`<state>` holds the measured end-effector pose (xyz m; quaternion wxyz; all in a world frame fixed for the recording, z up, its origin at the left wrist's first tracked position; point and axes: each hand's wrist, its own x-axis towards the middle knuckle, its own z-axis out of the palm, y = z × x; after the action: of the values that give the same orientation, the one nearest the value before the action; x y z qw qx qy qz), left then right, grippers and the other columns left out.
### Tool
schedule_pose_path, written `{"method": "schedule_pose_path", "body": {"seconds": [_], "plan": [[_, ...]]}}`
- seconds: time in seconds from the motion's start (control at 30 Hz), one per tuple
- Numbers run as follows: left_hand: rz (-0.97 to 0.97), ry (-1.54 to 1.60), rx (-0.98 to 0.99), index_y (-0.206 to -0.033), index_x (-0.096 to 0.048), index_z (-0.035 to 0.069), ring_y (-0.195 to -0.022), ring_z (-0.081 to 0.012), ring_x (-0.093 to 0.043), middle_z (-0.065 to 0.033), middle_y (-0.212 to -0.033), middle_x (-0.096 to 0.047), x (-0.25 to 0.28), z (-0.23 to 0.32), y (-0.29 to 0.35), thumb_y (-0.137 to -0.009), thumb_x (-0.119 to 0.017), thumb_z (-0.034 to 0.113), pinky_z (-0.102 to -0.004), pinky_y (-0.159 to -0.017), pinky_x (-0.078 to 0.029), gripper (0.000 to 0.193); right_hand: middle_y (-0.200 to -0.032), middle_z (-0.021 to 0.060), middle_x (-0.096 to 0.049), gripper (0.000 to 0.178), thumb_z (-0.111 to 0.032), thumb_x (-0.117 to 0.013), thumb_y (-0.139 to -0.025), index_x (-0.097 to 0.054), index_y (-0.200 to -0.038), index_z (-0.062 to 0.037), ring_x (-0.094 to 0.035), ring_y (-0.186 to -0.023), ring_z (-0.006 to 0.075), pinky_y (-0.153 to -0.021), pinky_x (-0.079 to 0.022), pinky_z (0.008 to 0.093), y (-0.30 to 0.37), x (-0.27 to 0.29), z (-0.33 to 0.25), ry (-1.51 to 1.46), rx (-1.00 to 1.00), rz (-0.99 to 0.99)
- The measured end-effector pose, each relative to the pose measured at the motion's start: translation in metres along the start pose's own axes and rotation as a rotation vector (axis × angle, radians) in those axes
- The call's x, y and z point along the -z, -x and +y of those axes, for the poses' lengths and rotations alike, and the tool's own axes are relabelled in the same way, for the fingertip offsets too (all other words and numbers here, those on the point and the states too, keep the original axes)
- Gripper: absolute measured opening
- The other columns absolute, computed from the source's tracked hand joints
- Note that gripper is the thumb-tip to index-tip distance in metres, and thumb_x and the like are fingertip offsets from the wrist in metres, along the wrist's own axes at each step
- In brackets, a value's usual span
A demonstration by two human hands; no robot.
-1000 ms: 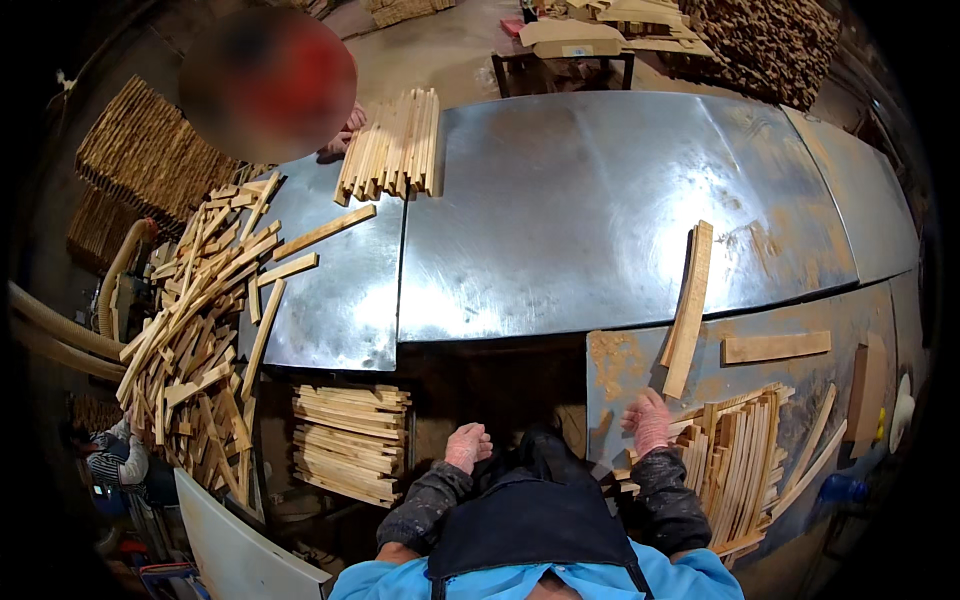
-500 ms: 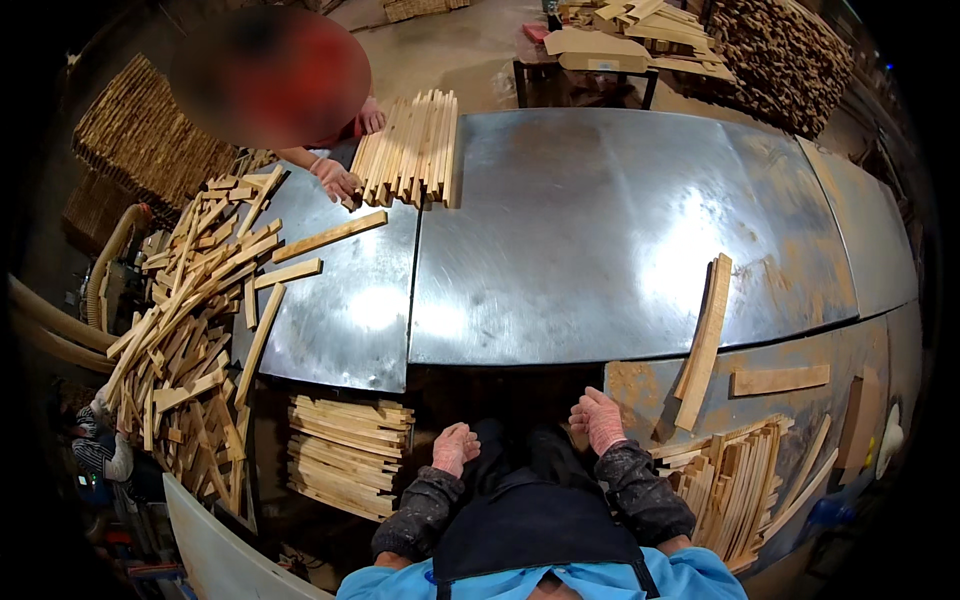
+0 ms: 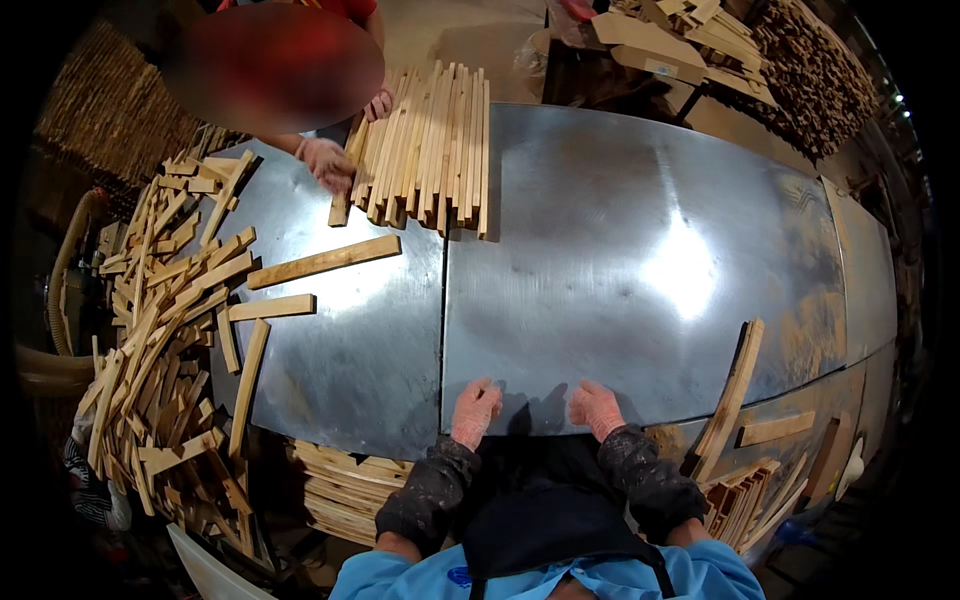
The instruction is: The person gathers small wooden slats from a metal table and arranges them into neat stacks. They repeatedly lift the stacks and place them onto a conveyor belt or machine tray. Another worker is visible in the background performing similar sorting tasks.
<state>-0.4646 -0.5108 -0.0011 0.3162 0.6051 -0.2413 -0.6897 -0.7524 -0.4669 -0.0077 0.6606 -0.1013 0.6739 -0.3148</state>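
Note:
My left hand [image 3: 476,412], in a pinkish glove, is at the near edge of the metal-topped table [image 3: 560,300], its fingers curled in with nothing seen in them. A short gap to the right, my right hand [image 3: 596,408] is likewise closed and holds nothing visible. To the right of it, two long wooden strips [image 3: 730,400] lean across the table's front edge. Across the table a co-worker's gloved hand [image 3: 328,166] touches the end of a wooden strip [image 3: 340,208], beside a row of wooden strips [image 3: 430,150] laid side by side.
A heap of loose wooden strips [image 3: 165,330] covers the left side. Single strips [image 3: 325,262] lie near it on the metal. Below the table edge is a stack of strips [image 3: 345,490]. More strips [image 3: 735,500] stand at the lower right, near a short board [image 3: 776,429].
Both my hands have moved forward to the table's near edge, staying closed. My view has shifted. The co-worker's near hand has moved, and a strip end now shows beneath it.

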Motion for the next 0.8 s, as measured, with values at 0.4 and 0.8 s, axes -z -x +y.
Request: {"method": "schedule_pose_path", "body": {"seconds": [0.4,0.8], "plan": [[0.221,-0.137,-0.177,-0.141,-0.064,-0.001,-0.078,-0.0103,-0.061,-0.0033,-0.098,-0.068,0.067,0.074,-0.160,-0.101,-0.071,0.017,-0.0280,-0.068,-0.051,0.044,-0.081,0.0055,-0.058,0.028,-0.014,-0.065,-0.101,-0.062,-0.127,-0.0020,-0.052,-0.062,0.0181,-0.057,-0.045,0.0344,-0.102,-0.152,-0.132,0.087,0.014,-0.153],[0.168,0.030,0.044,-0.125,-0.071,0.003,-0.075,-0.0158,-0.070,-0.0064,-0.095,-0.073,0.080,0.100,-0.180,-0.103,-0.072,0.018,-0.0310,-0.066,-0.057,0.027,-0.147,0.0290,-0.062,0.087,-0.037,-0.078,-0.092,-0.041,-0.162,0.0004,-0.060,-0.137,0.0426,-0.116,-0.047,0.0444,-0.210,-0.222,-0.220,0.662,0.427,0.098]]}}
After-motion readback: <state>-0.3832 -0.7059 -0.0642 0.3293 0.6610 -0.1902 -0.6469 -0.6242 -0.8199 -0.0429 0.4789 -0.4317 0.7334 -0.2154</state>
